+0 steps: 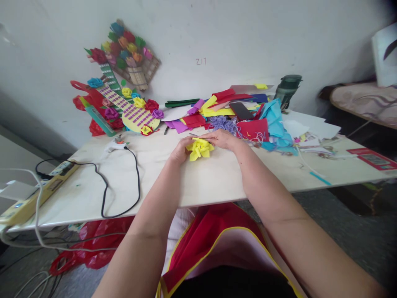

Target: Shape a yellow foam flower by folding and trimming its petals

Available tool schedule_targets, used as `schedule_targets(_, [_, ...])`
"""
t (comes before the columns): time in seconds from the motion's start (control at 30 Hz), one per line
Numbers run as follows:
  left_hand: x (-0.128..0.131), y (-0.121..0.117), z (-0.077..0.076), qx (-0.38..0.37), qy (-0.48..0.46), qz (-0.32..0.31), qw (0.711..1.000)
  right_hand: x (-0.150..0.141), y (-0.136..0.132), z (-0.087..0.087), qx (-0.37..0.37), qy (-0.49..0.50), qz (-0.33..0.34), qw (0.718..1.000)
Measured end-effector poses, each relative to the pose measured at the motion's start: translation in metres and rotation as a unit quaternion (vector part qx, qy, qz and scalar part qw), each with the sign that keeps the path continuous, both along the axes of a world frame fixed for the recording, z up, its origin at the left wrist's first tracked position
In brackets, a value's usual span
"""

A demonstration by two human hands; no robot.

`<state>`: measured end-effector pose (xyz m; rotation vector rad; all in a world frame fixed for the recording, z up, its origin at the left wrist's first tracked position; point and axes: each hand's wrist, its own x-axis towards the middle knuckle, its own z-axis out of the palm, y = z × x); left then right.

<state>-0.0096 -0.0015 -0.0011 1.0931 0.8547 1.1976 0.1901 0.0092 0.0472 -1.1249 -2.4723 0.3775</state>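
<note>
A yellow paper flower (200, 150) with pointed, folded petals is held just above the white table, between both hands. My left hand (180, 151) is closed on the flower's left side, the fingers partly hidden behind the petals. My right hand (223, 139) reaches over from the right, its fingers pressed together at the flower's upper back edge. A thin dark tip (192, 134) shows just behind the flower; what it belongs to is hidden.
Coloured paper sheets (223, 101), a dark phone (241, 111) and purple shredded strands (221, 123) lie behind the hands. A green bottle (288, 90) stands at back right. At left are a glue gun (117, 144), its black cord (138, 186) and a power strip (37, 192). Paper-flower crafts (136, 111) lean on the wall.
</note>
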Motion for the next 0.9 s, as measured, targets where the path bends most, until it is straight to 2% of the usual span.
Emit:
schedule_targets(0.17, [0.001, 0.007, -0.001, -0.058, -0.016, 0.087, 0.994, -0.001, 0.006, -0.006, -0.008, 0.027, 0.005, 1.0])
schedule_targets(0.27, [0.002, 0.008, -0.001, -0.072, -0.011, 0.109, 0.991, -0.002, 0.01, -0.01, -0.012, 0.034, 0.018, 0.999])
schedule_targets(0.4, [0.002, 0.007, -0.003, -0.058, 0.006, 0.098, 0.994, -0.003, 0.008, -0.009, -0.01, 0.041, 0.016, 0.999])
schedule_targets(0.57, [0.001, 0.003, -0.002, -0.025, 0.035, 0.052, 0.998, -0.005, 0.002, -0.005, -0.023, 0.027, -0.002, 0.999])
schedule_targets(0.67, [0.001, 0.0, 0.0, -0.029, 0.043, 0.042, 0.998, -0.006, 0.004, -0.006, -0.019, 0.03, 0.005, 0.999])
schedule_targets(0.9, [0.004, -0.003, 0.004, -0.054, 0.039, 0.055, 0.996, -0.005, 0.021, -0.016, 0.054, 0.021, 0.049, 0.997])
